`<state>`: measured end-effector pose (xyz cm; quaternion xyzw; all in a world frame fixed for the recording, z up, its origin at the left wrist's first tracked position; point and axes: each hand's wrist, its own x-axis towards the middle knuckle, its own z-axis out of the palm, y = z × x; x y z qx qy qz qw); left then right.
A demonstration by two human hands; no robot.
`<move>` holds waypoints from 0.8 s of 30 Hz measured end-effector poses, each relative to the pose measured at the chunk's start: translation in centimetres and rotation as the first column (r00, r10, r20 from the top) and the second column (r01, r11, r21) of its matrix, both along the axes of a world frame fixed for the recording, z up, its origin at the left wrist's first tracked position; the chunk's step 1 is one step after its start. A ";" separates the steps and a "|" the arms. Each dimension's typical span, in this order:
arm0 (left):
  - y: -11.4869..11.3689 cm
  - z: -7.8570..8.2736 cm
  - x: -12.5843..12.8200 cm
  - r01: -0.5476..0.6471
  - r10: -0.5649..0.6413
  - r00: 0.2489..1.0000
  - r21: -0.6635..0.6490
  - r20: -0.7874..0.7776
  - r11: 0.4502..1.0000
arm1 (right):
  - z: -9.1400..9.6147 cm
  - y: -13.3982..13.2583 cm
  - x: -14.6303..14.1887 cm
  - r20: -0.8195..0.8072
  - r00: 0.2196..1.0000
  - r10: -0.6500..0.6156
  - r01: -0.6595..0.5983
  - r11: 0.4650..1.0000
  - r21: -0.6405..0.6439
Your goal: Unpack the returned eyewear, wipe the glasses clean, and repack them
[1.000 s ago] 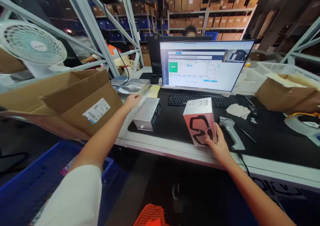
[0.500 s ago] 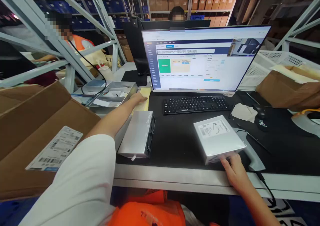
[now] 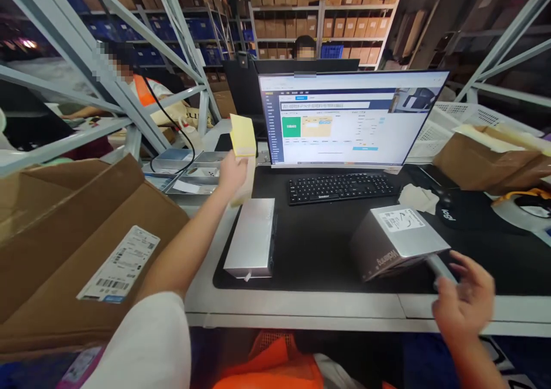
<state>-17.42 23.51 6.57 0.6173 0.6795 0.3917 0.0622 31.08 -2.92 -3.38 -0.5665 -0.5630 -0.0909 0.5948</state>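
My left hand (image 3: 232, 174) is raised over the desk's left side and grips a thin yellow pad of sheets (image 3: 243, 136), held upright in front of the monitor's left edge. Below it a long silver box (image 3: 252, 240) lies on the black desk mat (image 3: 318, 245). A grey box with a white label (image 3: 400, 240) rests tilted on the mat to the right. My right hand (image 3: 465, 303) hovers blurred at the desk's front edge, fingers apart, just beside the grey handle of a barcode scanner (image 3: 439, 268) that pokes out from under that box.
A monitor (image 3: 348, 119) and keyboard (image 3: 340, 187) stand at the back of the mat. An open cardboard box (image 3: 86, 234) sits at the left, a metal compartment tray (image 3: 193, 174) behind it, another cardboard box (image 3: 482, 159) at the right. Two people work beyond the steel frame.
My left hand has lifted the yellow pad off the desk. My right hand has let go of the labelled box, now lying tilted on the mat, and has drawn back toward the desk's edge.
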 end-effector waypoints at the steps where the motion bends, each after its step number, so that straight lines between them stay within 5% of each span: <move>1: -1.6 1.3 0.2 -0.001 0.001 1.000 0.054 0.001 0.999 | 2.3 -0.4 -0.9 0.005 1.000 0.022 -0.023 0.992 0.123; 2: -3.3 2.6 0.7 0.012 -0.012 1.000 0.113 0.002 0.993 | 4.9 -0.8 -2.0 0.047 0.995 0.086 -0.093 0.983 0.156; 6: -10.5 7.9 5.0 0.183 -0.189 0.982 0.349 -0.019 0.919 | 14.2 0.1 -8.6 0.331 0.852 0.405 -0.412 0.910 -0.052; 9: -15.1 9.8 9.0 0.492 -0.496 0.866 0.274 -0.060 0.827 | 17.2 2.8 -13.5 0.358 0.794 0.491 -0.445 0.871 -0.206; 11: -17.2 9.6 10.9 0.675 -0.684 0.729 0.181 -0.017 0.715 | 17.2 4.3 -15.3 0.336 0.819 0.465 -0.384 0.879 -0.281; 14: -18.9 7.8 12.2 0.786 -0.788 0.604 0.071 0.117 0.614 | 15.8 4.6 -15.9 0.298 0.855 0.425 -0.302 0.875 -0.379; 18: -19.8 5.5 12.5 0.810 -0.789 0.564 0.021 0.242 0.586 | 14.3 3.1 -15.5 0.283 0.874 0.395 -0.226 0.846 -0.482; 24: -21.1 4.3 13.1 0.817 -0.792 0.554 0.015 0.257 0.577 | 14.1 2.0 -15.0 0.324 0.871 0.369 -0.150 0.829 -0.539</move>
